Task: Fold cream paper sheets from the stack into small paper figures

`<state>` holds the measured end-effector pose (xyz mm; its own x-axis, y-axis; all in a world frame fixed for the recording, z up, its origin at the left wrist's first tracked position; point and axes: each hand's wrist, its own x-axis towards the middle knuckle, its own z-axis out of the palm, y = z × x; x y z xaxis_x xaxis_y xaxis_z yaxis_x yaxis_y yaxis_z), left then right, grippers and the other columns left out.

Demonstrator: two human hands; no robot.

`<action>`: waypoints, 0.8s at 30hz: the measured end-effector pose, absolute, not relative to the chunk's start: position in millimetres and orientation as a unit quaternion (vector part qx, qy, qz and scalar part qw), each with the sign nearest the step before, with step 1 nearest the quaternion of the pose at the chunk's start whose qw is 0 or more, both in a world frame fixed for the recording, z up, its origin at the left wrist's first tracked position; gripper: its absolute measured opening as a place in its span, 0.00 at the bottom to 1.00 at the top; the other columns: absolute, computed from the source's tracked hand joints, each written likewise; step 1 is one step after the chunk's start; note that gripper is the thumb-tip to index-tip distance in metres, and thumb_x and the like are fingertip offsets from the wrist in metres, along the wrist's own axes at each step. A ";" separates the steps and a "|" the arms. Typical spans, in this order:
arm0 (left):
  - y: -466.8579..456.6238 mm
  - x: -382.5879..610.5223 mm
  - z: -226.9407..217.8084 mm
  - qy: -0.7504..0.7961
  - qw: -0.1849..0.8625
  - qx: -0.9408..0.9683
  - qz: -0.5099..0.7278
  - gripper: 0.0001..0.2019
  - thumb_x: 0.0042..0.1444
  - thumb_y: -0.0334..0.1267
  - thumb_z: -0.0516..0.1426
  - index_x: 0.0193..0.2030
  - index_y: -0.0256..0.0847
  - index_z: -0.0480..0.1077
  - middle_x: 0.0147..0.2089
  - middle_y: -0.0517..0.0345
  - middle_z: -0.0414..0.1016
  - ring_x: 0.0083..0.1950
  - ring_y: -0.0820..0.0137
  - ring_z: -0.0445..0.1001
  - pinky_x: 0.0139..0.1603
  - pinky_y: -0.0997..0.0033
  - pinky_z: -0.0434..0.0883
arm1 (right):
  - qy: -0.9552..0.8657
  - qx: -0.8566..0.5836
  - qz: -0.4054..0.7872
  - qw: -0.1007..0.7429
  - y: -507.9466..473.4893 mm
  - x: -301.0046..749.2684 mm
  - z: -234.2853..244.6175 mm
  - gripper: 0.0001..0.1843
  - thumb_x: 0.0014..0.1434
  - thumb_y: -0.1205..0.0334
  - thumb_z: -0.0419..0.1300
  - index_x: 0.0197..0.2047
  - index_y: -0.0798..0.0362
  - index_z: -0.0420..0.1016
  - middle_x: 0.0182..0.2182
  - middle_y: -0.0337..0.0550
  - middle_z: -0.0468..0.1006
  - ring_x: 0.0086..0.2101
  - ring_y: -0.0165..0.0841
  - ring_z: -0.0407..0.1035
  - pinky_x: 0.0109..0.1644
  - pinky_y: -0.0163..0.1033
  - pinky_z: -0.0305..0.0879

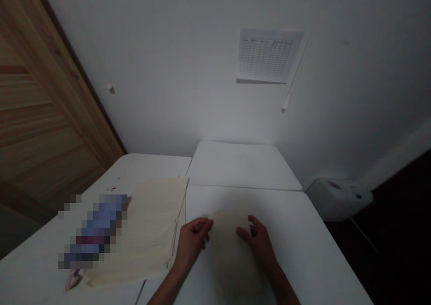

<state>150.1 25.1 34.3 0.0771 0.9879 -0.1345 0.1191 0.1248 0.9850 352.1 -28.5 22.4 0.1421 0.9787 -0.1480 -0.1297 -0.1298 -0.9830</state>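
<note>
Two hands held apart, left hand [192,245] and right hand [257,242] clamped on opposite edges of a cream sheet [232,255]; a paper stack [151,224] is laid just left of them on a white table [286,233].

"Could anything be read on the white wall [188,49]?"

"Barely. The white printed sheet [269,55] there carried a ruled grid of rows and columns, with small dark headings along its top, but they were too small and blurred to make out."

"And the wide cream paper sheets [151,224]?"

"No lettering showed on them, nor on the smaller cream paper sheet [232,251]."

"What about the long blue-and-crimson object [92,233]?"

"It was pixelated, so nothing on it could be read."

"The white plastic box [338,199]?"

"It showed a small blue mark, but no legible words."
</note>
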 end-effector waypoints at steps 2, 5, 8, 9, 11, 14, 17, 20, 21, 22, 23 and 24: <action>24.4 149.6 35.5 0.536 0.525 0.516 0.413 0.25 0.44 0.59 0.61 0.31 0.34 0.76 0.17 0.61 0.68 0.14 0.77 0.60 0.15 0.77 0.57 | -0.393 -0.538 0.526 0.529 -27.8 352.4 22.3 0.33 0.48 0.43 0.67 0.50 0.56 0.67 0.35 0.52 0.80 0.33 0.45 0.76 0.34 0.44 0.71; 23.4 149.3 36.6 0.533 0.530 0.517 0.409 0.25 0.44 0.59 0.61 0.31 0.34 0.76 0.16 0.61 0.68 0.14 0.77 0.60 0.15 0.77 0.57 | -0.377 -0.542 0.532 0.530 -24.1 352.4 22.0 0.35 0.46 0.43 0.69 0.51 0.55 0.67 0.36 0.52 0.80 0.34 0.45 0.76 0.36 0.44 0.71; 23.0 149.5 37.3 0.532 0.532 0.517 0.407 0.24 0.44 0.59 0.61 0.30 0.34 0.76 0.16 0.61 0.68 0.13 0.77 0.59 0.14 0.78 0.56 | -0.364 -0.549 0.534 0.530 -18.5 351.4 25.4 0.35 0.44 0.43 0.69 0.50 0.54 0.68 0.36 0.51 0.80 0.33 0.44 0.76 0.35 0.43 0.71; 23.0 149.6 37.7 0.532 0.533 0.517 0.408 0.24 0.44 0.59 0.61 0.30 0.35 0.76 0.16 0.61 0.68 0.13 0.77 0.59 0.14 0.78 0.56 | -0.365 -0.548 0.533 0.531 -16.9 350.8 27.6 0.35 0.44 0.43 0.70 0.49 0.54 0.68 0.35 0.51 0.80 0.33 0.44 0.76 0.34 0.43 0.71; 22.9 149.5 38.6 0.532 0.531 0.517 0.409 0.24 0.44 0.58 0.61 0.30 0.35 0.76 0.16 0.62 0.68 0.13 0.77 0.59 0.14 0.78 0.56 | -0.369 -0.547 0.530 0.532 -14.5 349.3 32.5 0.33 0.44 0.44 0.70 0.48 0.54 0.68 0.35 0.51 0.80 0.32 0.44 0.76 0.33 0.43 0.71; 22.5 148.5 40.3 0.531 0.524 0.527 0.406 0.24 0.45 0.58 0.61 0.29 0.34 0.76 0.16 0.61 0.68 0.14 0.77 0.60 0.14 0.78 0.57 | -0.376 -0.540 0.524 0.541 -13.5 346.9 38.5 0.32 0.46 0.45 0.69 0.48 0.54 0.67 0.34 0.50 0.80 0.31 0.43 0.75 0.32 0.42 0.70; 21.2 147.4 42.7 0.529 0.522 0.531 0.406 0.24 0.45 0.59 0.61 0.29 0.34 0.76 0.16 0.61 0.68 0.13 0.76 0.60 0.14 0.78 0.58 | -0.386 -0.529 0.520 0.549 -14.8 345.4 40.0 0.31 0.47 0.46 0.69 0.48 0.55 0.67 0.34 0.50 0.80 0.30 0.40 0.75 0.31 0.40 0.70; 19.0 147.5 46.3 0.523 0.521 0.529 0.420 0.23 0.45 0.57 0.61 0.30 0.34 0.75 0.16 0.61 0.68 0.14 0.76 0.61 0.14 0.78 0.59 | -0.374 -0.538 0.511 0.556 -16.9 344.5 39.1 0.33 0.46 0.47 0.70 0.49 0.56 0.66 0.34 0.50 0.80 0.31 0.41 0.75 0.32 0.40 0.70; 18.3 148.0 47.7 0.521 0.519 0.526 0.427 0.23 0.45 0.57 0.62 0.30 0.35 0.75 0.16 0.61 0.68 0.14 0.76 0.61 0.14 0.78 0.59 | -0.370 -0.542 0.508 0.558 -17.7 344.3 38.9 0.34 0.45 0.47 0.70 0.49 0.56 0.66 0.34 0.50 0.80 0.31 0.41 0.75 0.32 0.40 0.70; 17.6 148.5 49.2 0.520 0.518 0.523 0.434 0.22 0.44 0.57 0.62 0.30 0.35 0.75 0.17 0.61 0.68 0.14 0.76 0.61 0.15 0.77 0.60 | -0.367 -0.546 0.505 0.559 -18.5 344.2 39.0 0.34 0.44 0.47 0.71 0.49 0.56 0.66 0.34 0.50 0.80 0.31 0.41 0.75 0.32 0.40 0.70; 17.0 149.1 50.7 0.521 0.516 0.518 0.441 0.22 0.43 0.56 0.63 0.31 0.35 0.75 0.17 0.61 0.69 0.15 0.75 0.61 0.15 0.77 0.60 | -0.367 -0.548 0.503 0.559 -19.3 344.1 39.2 0.34 0.44 0.46 0.71 0.49 0.56 0.66 0.34 0.49 0.80 0.31 0.41 0.75 0.32 0.40 0.70; 16.6 149.7 52.1 0.523 0.515 0.513 0.445 0.22 0.43 0.56 0.63 0.31 0.35 0.75 0.17 0.61 0.69 0.15 0.75 0.61 0.15 0.77 0.60 | -0.369 -0.549 0.502 0.558 -20.0 344.1 39.5 0.34 0.44 0.46 0.71 0.49 0.56 0.66 0.34 0.49 0.80 0.31 0.41 0.75 0.31 0.40 0.71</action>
<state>149.7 16.6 52.1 0.0568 0.9951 -0.0814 0.0777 0.0769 0.9940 344.1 -20.0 39.5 0.2250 0.9644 -0.1391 -0.1550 -0.1056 -0.9823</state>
